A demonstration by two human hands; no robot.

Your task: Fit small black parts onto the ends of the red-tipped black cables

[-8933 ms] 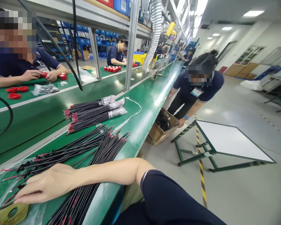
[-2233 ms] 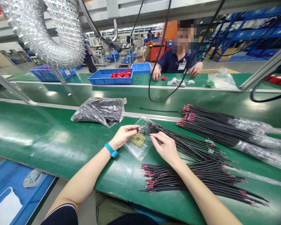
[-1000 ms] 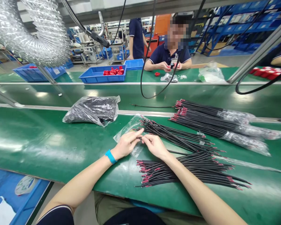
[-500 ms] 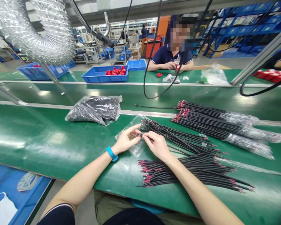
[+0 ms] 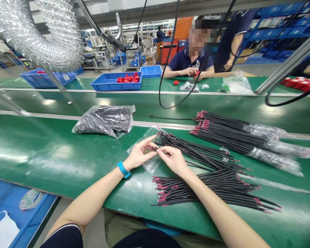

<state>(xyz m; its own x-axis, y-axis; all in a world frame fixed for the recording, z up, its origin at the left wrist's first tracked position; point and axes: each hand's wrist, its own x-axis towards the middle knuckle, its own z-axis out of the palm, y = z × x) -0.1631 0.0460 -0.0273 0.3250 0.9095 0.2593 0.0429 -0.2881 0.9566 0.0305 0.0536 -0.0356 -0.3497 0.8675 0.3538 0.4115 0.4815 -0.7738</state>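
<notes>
Over the green bench, my left hand [image 5: 139,153] and my right hand [image 5: 172,159] meet at the end of a thin black cable [image 5: 152,148]. My right thumb and fingertips pinch it. The left hand's index finger is stretched out, while its thumb and other fingers close around the cable's end; the exact contact is partly hidden. Beneath the hands lies a clear plastic bag [image 5: 151,167] with small contents I cannot make out. A loose pile of black cables [image 5: 196,148] with red ends is just behind my right hand, and another cable pile [image 5: 222,189] lies under my right forearm.
A clear bag of black parts [image 5: 105,120] sits at the back left. Bagged cable bundles [image 5: 229,136] lie at the right. Beyond the rail are a blue tray [image 5: 100,82] with red parts and a seated co-worker [image 5: 186,65]. A black cord [image 5: 160,82] hangs overhead.
Both hands stay in nearly the same place, with slight finger movement at the cable's end. Behind the seated co-worker, another person has come into view.
</notes>
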